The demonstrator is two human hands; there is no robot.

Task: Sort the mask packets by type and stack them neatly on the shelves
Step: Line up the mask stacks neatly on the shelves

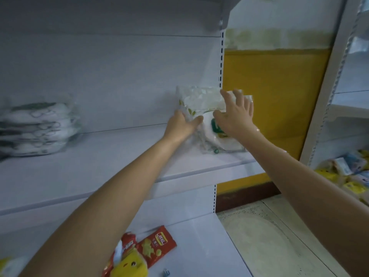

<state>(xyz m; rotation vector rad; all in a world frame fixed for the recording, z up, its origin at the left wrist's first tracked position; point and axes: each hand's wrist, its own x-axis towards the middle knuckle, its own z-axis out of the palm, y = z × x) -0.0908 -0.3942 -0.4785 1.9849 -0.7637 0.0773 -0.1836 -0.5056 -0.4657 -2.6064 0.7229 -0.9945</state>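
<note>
Head: fingers [225,97] flank the packets [199,99].

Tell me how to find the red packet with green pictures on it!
Look at the big white shelves, then down to the lower shelf near the bottom of the picture. The red packet lies flat there, just right of a yellow packet; it alone shows green pictures on red.

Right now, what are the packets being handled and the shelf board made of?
Packets: clear glossy plastic film, crinkled, with glare; white contents show through. Shelf board: probably painted metal, smooth matte white; the slotted upright hints at steel, unconfirmed.
</note>
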